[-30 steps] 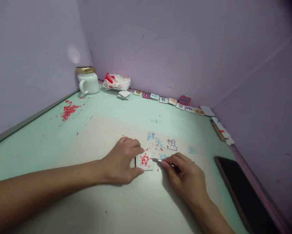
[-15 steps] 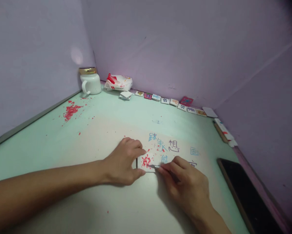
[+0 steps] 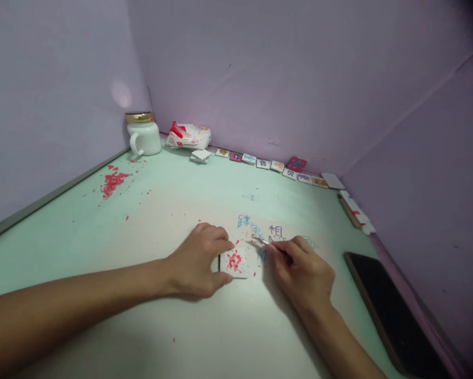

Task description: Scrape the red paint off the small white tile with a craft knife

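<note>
Left hand (image 3: 200, 261) pinches a white tile (image 3: 239, 267) by its near and far edges; right hand (image 3: 304, 271) grips a slim metal tool (image 3: 263, 241), tabletop (image 3: 342, 295) spanning rightward to the phone (image 3: 392, 313).

Metallic tool tip (image 3: 264, 242); glossy mug (image 3: 148, 139), shiny lid (image 3: 139, 118).

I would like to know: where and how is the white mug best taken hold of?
By its handle, I think, coming from the front, the person's side. The loop sticks out toward the front-left of the mug, while the walls stand close behind it. I would not lift by the gold lid, because the picture does not show whether it is fixed.
</note>
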A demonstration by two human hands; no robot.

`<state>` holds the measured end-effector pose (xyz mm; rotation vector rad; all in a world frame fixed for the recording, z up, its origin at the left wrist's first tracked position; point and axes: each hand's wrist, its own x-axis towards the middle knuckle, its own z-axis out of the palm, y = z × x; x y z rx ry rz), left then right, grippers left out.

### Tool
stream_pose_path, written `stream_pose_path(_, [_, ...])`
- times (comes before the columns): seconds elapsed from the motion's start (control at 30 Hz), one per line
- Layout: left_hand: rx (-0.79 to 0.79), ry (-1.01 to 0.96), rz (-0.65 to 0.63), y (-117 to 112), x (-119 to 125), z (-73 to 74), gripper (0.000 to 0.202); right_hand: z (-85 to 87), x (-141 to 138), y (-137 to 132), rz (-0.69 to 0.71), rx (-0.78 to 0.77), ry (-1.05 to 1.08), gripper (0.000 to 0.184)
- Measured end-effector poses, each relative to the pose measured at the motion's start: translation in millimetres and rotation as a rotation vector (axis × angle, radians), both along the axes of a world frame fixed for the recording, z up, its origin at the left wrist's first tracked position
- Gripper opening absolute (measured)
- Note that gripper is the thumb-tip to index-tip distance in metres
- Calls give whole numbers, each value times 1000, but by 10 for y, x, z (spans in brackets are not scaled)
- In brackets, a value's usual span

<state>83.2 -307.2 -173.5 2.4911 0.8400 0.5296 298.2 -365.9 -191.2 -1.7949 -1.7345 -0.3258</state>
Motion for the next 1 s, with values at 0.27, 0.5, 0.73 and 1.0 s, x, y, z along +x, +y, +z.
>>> stream_pose_path(0.27, [-33,22,19,-8,7,30,44,120,-147,-224,219,-101,35,27])
stream_pose_path(0.5, [-38,13,-15,-14,6,55,37,95,-137,-175,172,-139,-7,29])
stream_pose_path(0.73, [-33,16,-20,-11,8,78,33,29,-160,-161,109,-98,-66,31])
stream_pose_path(1.0, [-25,38,18,-12,7,90,36,-41,-194,-25,10,-20,-171,29])
